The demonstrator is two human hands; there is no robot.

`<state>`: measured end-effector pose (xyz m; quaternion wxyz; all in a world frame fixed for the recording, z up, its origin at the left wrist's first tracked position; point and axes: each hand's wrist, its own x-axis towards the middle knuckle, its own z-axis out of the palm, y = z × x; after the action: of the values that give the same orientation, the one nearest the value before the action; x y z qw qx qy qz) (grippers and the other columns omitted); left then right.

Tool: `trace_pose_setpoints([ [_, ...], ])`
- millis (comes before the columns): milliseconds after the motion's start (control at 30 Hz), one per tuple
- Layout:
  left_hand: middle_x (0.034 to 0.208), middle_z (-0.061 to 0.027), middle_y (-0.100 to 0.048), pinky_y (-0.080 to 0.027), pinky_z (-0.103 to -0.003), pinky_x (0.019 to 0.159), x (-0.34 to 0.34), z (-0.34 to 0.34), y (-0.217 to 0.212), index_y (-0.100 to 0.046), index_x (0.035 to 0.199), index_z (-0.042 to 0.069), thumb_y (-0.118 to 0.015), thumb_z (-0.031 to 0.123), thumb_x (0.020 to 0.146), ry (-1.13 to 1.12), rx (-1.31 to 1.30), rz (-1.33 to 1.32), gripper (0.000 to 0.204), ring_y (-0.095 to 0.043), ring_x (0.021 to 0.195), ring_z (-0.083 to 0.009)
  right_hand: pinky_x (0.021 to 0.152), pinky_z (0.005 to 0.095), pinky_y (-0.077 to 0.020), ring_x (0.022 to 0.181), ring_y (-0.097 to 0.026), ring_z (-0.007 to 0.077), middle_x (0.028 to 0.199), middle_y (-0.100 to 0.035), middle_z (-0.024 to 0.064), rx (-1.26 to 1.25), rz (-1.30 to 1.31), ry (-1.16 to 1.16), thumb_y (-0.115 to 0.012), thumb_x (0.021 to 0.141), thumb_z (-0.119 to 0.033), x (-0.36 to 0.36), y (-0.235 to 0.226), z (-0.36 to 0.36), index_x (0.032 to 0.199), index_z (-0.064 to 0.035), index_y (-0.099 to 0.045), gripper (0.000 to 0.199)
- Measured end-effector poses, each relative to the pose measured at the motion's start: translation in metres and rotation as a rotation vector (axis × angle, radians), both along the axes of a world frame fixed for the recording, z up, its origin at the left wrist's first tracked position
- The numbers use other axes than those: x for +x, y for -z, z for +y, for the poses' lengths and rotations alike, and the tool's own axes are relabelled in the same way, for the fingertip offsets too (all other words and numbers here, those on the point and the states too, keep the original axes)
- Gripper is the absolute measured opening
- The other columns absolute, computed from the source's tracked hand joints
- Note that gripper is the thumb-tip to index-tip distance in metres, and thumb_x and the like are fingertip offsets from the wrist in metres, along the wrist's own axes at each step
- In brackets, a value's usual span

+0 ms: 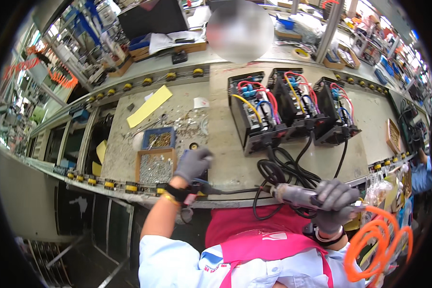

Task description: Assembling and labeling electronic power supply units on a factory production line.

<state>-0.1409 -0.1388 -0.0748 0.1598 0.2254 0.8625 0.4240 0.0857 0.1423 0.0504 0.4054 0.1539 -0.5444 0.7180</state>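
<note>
Right hand [335, 204], gloved, gripped one pneumatic screwdriver [293, 194] at the tabletop [225, 144] edge. Left hand [193, 164], curled, rested beside two screw trays [154, 156]. Three open black power units [293, 105] stood beyond both hands.

blurred face, coiled orange hose [377, 247] — cut off

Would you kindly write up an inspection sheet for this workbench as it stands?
Surface: worn bench top, scattered with small hardware.
Job's things: three open black units in a row; powered screwdriver.
Clutter: blue tray, wooden tray of screws, yellow strip.
Grips: left hand gloved, resting at the bench edge; right hand gloved, shut on the screwdriver.
Cables: black leads coiled; orange coiled hose.
Surroundings: cluttered shelves, another person's sleeve.
</note>
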Motion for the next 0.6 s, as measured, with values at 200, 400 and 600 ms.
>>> trace_pose_setpoints([
  [200, 0.081, -0.0146, -0.066, -0.050, -0.037, 0.069, 0.026, 0.025, -0.022, -0.061, 0.099, 0.006, -0.061, 0.019, 0.085, 0.290, -0.239, 0.030, 0.019, -0.066, 0.075, -0.0278, 0.068, 0.0370, -0.0512, 0.076, -0.060, 0.0226, 0.074, -0.063, 0.0068, 0.284, -0.050, 0.029, -0.071, 0.082, -0.046, 0.006, 0.057, -0.004, 0.068, -0.0080, -0.058, 0.042],
  [400, 0.081, -0.0127, -0.063, -0.048, -0.036, 0.069, 0.011, 0.015, -0.018, -0.055, 0.108, 0.008, -0.067, 0.024, 0.083, 0.366, -0.276, -0.032, 0.032, -0.063, 0.077, -0.0262, 0.076, 0.0315, -0.0471, 0.087, -0.055, 0.0225, 0.114, -0.058, 0.0080, 1.261, -0.322, -0.061, -0.082, 0.067, -0.027, 0.043, 0.039, 0.028, 0.100, -0.0184, -0.071, 0.036],
  [600, 0.075, -0.0071, -0.062, -0.047, -0.028, 0.060, 0.009, 0.016, -0.024, -0.056, 0.105, 0.004, -0.069, 0.020, 0.085, 0.271, -0.114, -0.264, 0.028, -0.059, 0.066, -0.0151, 0.074, 0.0368, -0.0526, 0.089, -0.062, 0.0281, 0.119, -0.059, 0.0113, 1.679, -0.528, -0.133, -0.061, 0.079, -0.015, 0.057, 0.037, 0.030, 0.119, -0.0183, -0.059, 0.040],
])
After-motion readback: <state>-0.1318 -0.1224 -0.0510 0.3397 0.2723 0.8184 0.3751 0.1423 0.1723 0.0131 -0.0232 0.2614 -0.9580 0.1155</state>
